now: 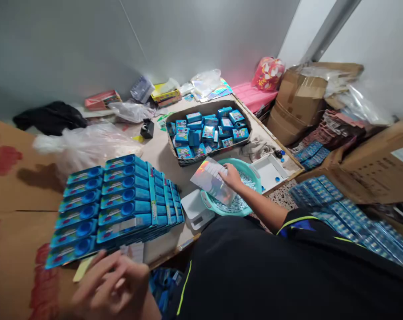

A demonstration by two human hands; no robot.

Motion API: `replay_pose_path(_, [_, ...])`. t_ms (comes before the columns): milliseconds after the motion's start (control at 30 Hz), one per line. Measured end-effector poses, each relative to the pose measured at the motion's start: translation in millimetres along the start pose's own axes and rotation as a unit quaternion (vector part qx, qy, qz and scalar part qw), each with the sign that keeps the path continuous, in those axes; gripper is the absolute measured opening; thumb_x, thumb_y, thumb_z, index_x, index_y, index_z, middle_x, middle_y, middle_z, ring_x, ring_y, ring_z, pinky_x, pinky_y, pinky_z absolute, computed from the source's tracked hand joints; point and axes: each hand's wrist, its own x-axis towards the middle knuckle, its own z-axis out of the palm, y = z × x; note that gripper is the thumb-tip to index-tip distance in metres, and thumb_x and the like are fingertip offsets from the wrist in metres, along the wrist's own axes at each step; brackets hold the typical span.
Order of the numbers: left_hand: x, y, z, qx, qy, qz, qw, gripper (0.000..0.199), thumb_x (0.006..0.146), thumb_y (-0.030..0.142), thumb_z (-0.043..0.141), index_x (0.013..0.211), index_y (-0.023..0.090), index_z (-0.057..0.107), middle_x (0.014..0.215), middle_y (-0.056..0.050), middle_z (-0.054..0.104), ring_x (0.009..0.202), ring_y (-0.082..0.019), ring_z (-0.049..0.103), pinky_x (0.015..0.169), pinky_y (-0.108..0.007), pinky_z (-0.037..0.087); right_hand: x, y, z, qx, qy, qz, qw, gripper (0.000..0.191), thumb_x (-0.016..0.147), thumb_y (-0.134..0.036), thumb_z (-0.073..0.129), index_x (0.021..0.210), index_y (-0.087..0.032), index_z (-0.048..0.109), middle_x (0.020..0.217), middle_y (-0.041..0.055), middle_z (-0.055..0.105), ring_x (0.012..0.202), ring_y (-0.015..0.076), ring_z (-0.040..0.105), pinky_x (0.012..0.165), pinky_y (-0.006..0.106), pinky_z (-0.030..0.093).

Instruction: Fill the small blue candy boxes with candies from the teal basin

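Note:
My right hand [232, 177] grips the edge of a shiny, translucent sheet [212, 178] above a turquoise basin [257, 182] of small pale pieces. At the lower left, my left hand [113, 282] is raised in front of stacked blue packages [128, 195], blurred, with its fingers bent. Whether it holds anything cannot be made out. A white scale [197, 211] stands between the stack and the basin. Behind the basin, an open box [179, 161] holds many small blue boxes.
A white tray [269, 172] lies right of the basin. Plastic bags [91, 142] and a black cloth [49, 118] lie at the left. Cardboard boxes [297, 98] and blue packs [348, 222] are at the right; a large carton [17, 249] is at the left.

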Motion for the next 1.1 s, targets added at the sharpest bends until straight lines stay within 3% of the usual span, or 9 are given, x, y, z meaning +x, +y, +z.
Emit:
replay_pose_path(100, [-2.2, 24.3, 30.4, -0.012, 0.027, 0.114, 0.993, 0.031, 0.067, 0.003, 0.073, 0.085, 0.024, 0.062, 0.095, -0.004, 0.066, 0.086, -0.022, 0.070, 0.079, -0.045, 0.063, 18.5, 27.7, -10.8, -0.019, -0.005, 0.051, 0.999, 0.048, 0.088, -0.034, 0.065, 0.128, -0.010, 0.052, 0.137, 0.0221, 0.057, 0.126, 0.0309, 0.052, 0.109, 0.044, 0.037])
replay_pose_path(233, [5.1, 52.8, 74.2, -0.026, -0.085, 0.165, 0.982, 0.026, 0.078, 0.003, 0.067, 0.095, 0.024, 0.067, 0.096, -0.006, 0.072, 0.093, -0.020, 0.072, 0.082, -0.036, 0.063, 34.1, 29.0, 2.8, -0.018, -0.040, 0.072, 0.996, 0.064, 0.088, -0.034, 0.068, 0.142, -0.011, 0.043, 0.136, 0.0193, 0.061, 0.124, 0.0306, 0.055, 0.109, 0.045, 0.038])
replay_pose_path(333, [5.6, 66.3, 90.0, -0.005, -0.115, 0.148, 0.982, 0.020, 0.084, 0.008, 0.064, 0.096, 0.024, 0.068, 0.096, -0.007, 0.075, 0.092, -0.019, 0.073, 0.084, -0.035, 0.062, 35.5, 20.0, 1.8, 0.005, -0.067, 0.041, 0.997, 0.053, 0.091, -0.025, 0.060, 0.141, -0.011, 0.048, 0.129, 0.0170, 0.066, 0.116, 0.0278, 0.060, 0.104, 0.042, 0.042])
replay_pose_path(500, [24.9, 88.5, 95.6, 0.063, -0.096, 0.127, 0.985, 0.029, 0.086, 0.012, 0.065, 0.112, 0.023, 0.070, 0.103, -0.009, 0.076, 0.098, -0.021, 0.072, 0.094, -0.038, 0.058, 11.9, -7.5, -48.4, 0.050, -0.133, -0.131, 0.981, 0.034, 0.094, -0.021, 0.055, 0.125, -0.017, 0.067, 0.118, 0.0097, 0.069, 0.106, 0.0217, 0.062, 0.097, 0.032, 0.046])
replay_pose_path(600, [54.1, 102.7, 98.7, 0.115, -0.092, 0.116, 0.982, 0.050, 0.087, 0.018, 0.068, 0.137, 0.020, 0.059, 0.126, -0.014, 0.070, 0.125, -0.028, 0.063, 0.109, -0.046, 0.050, -15.1, -33.6, -92.9, 0.041, -0.164, -0.319, 0.933, 0.034, 0.097, -0.022, 0.050, 0.125, -0.020, 0.069, 0.107, 0.0084, 0.068, 0.091, 0.0197, 0.062, 0.084, 0.032, 0.047])
replay_pose_path(667, [72.8, 108.1, 101.3, 0.128, -0.131, 0.110, 0.977, 0.058, 0.090, 0.024, 0.066, 0.146, 0.018, 0.052, 0.139, -0.016, 0.063, 0.137, -0.031, 0.053, 0.115, -0.049, 0.043, -32.0, -50.6, -117.1, 0.030, -0.178, -0.384, 0.905, 0.033, 0.100, -0.022, 0.048, 0.125, -0.022, 0.070, 0.099, 0.0069, 0.066, 0.084, 0.0179, 0.060, 0.077, 0.030, 0.046])
replay_pose_path(800, [89.5, 105.2, 104.7, 0.123, -0.201, 0.153, 0.960, 0.038, 0.095, 0.022, 0.059, 0.133, 0.024, 0.065, 0.130, -0.009, 0.070, 0.131, -0.027, 0.059, 0.116, -0.048, 0.041, -50.9, -69.3, -138.3, 0.026, -0.173, -0.431, 0.885, 0.032, 0.102, -0.022, 0.046, 0.123, -0.023, 0.071, 0.089, 0.0047, 0.063, 0.078, 0.0170, 0.057, 0.071, 0.029, 0.043])
replay_pose_path(933, [80.8, 91.7, 105.0, 0.123, -0.178, 0.220, 0.951, 0.037, 0.092, 0.016, 0.062, 0.127, 0.027, 0.068, 0.124, -0.007, 0.074, 0.125, -0.024, 0.064, 0.112, -0.044, 0.046, -54.3, -70.2, -136.8, 0.047, -0.163, -0.430, 0.887, 0.031, 0.102, -0.021, 0.046, 0.120, -0.023, 0.071, 0.088, 0.0046, 0.062, 0.076, 0.0173, 0.056, 0.069, 0.030, 0.042])
replay_pose_path(1100, [61.7, 78.5, 107.9, 0.125, -0.143, 0.225, 0.956, 0.040, 0.087, 0.018, 0.071, 0.126, 0.027, 0.069, 0.131, -0.010, 0.070, 0.131, -0.027, 0.060, 0.110, -0.044, 0.049, -55.4, -71.4, -134.1, 0.036, -0.168, -0.416, 0.893, 0.031, 0.102, -0.022, 0.047, 0.121, -0.022, 0.071, 0.087, 0.0039, 0.062, 0.077, 0.0165, 0.056, 0.069, 0.029, 0.042])
